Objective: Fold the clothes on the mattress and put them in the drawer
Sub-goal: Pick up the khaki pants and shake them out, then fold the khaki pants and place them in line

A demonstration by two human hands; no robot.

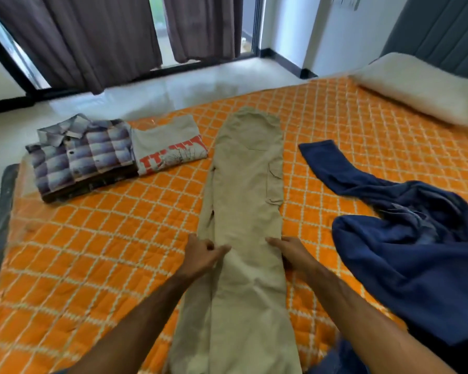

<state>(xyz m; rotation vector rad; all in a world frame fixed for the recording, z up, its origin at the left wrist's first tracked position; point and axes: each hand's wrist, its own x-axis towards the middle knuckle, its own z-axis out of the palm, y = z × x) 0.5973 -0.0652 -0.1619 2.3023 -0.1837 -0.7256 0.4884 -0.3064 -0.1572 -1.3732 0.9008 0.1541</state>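
Mattress [92, 252]: orange quilted cover with a pale diamond pattern.

Trousers [247, 206]: khaki, folded lengthwise leg on leg, laid flat down the middle, waistband at the far end, cargo pocket on the right side.

Left hand [201, 253]: fingers curled, pinching the left edge of the trousers at mid-length.

Right hand [288, 251]: at the right edge opposite, thumb on top, fingers tucked under the cloth.

Checked shirt [79, 155]: folded, far left.

Grey T-shirt [168, 144]: folded, touching the checked shirt's right side.

Blue garment [405, 230]: unfolded, crumpled, near right.

Pillow [422, 87]: white, far right.
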